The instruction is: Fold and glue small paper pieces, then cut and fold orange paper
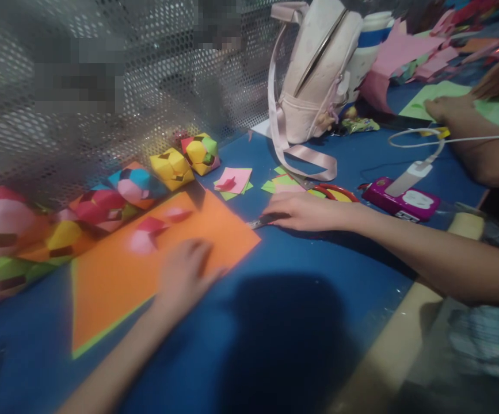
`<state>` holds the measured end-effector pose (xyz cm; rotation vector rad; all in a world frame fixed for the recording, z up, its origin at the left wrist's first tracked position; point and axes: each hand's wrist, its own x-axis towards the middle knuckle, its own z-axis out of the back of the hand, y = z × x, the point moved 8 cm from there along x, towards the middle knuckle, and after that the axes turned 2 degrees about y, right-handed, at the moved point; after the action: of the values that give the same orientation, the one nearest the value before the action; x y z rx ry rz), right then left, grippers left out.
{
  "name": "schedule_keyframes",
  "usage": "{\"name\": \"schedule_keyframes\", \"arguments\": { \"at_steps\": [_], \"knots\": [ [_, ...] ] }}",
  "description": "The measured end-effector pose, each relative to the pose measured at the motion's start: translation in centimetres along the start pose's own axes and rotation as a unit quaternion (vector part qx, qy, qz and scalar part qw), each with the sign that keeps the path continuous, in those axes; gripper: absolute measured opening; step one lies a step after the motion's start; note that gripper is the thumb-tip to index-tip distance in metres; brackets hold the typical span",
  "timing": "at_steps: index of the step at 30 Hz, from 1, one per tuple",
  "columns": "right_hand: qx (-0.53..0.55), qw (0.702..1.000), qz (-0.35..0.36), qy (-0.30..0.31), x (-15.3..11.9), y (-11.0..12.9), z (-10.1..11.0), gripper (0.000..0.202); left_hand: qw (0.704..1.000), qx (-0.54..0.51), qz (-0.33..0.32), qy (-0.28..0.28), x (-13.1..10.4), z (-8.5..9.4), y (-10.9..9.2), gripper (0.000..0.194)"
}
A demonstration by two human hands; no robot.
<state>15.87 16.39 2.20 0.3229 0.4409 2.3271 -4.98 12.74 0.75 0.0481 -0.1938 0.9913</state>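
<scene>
My left hand (184,273), blurred, rests flat with its fingers apart on a large orange paper sheet (115,287). Green paper shows along the sheet's lower edge. Small pink and red folded paper pieces (145,233) lie on the sheet, just beyond that hand. At the sheet's right corner, my right hand (294,211) is closed over what looks like a craft knife (256,222), with its metal end pointing at the paper and the rest hidden under the fingers. Red-handled scissors (333,192) lie right behind this hand, beside scraps of green and pink paper (286,183).
Folded paper balls (171,168) line the perforated metal panel (154,75). A pale backpack (313,75) and a white-and-blue cup (374,37) stand at the back. A purple device (400,198) with a white cable sits rightward. Another person's hand (452,108) rests on green paper.
</scene>
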Motion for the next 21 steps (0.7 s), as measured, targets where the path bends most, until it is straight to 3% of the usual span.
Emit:
{"name": "schedule_keyframes", "arguments": {
  "at_steps": [6,10,15,21],
  "knots": [
    [-0.032,0.999,0.015,-0.008,-1.8,0.8,0.3,0.025,0.998,0.043,-0.05,-0.022,0.2,0.6,-0.8,0.043],
    [-0.059,0.998,-0.017,-0.014,-3.2,0.9,0.1,0.025,0.997,0.04,-0.067,-0.004,0.1,0.4,-0.5,0.042],
    [-0.049,0.998,-0.029,0.006,-4.8,1.8,-0.5,0.035,0.996,0.022,-0.074,0.035,-0.3,-0.3,-0.3,0.048],
    [-0.04,0.998,-0.043,0.02,-5.5,2.1,-0.7,0.041,0.992,0.034,-0.113,0.041,-0.5,-0.2,-1.3,0.057]
  ]
}}
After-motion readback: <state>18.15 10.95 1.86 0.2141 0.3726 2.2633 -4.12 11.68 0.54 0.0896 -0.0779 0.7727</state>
